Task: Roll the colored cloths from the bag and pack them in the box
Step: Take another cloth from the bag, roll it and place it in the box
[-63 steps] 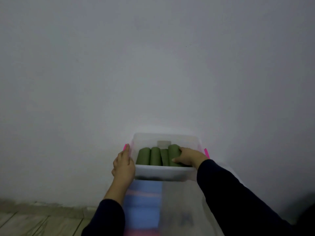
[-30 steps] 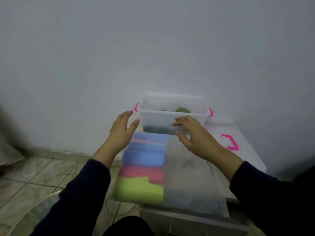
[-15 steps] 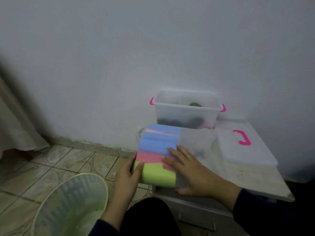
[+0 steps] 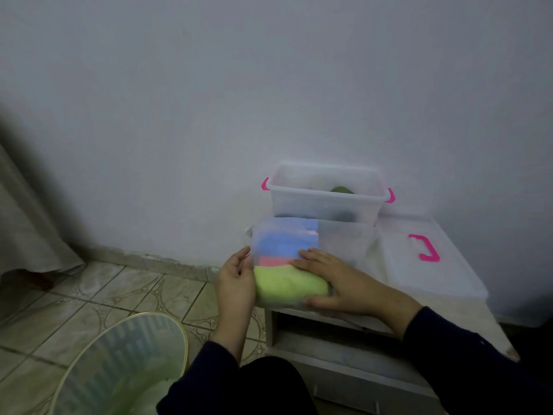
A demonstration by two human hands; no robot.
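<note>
A clear plastic bag is seen at the centre of the frame, lying on the near left part of the pale counter. Folded cloths are visible through the bag in stacked bands: blue at the far end, a thin pink-red band in the middle, and light green at the near end. The right half of the bag appears translucent and grey.

The left hand is placed against the left edge of the bag, with the thumb and fingertips touching the plastic; whether the plastic is pinched cannot be told. The right hand is laid flat on the bag, fingers straight and spread, with the thumb along the near edge.

The clear box with pink handles is located above the bag in the frame, against the wall. A dark green roll is partly visible inside it. The clear lid with a pink clip lies to the right of the bag.
</note>
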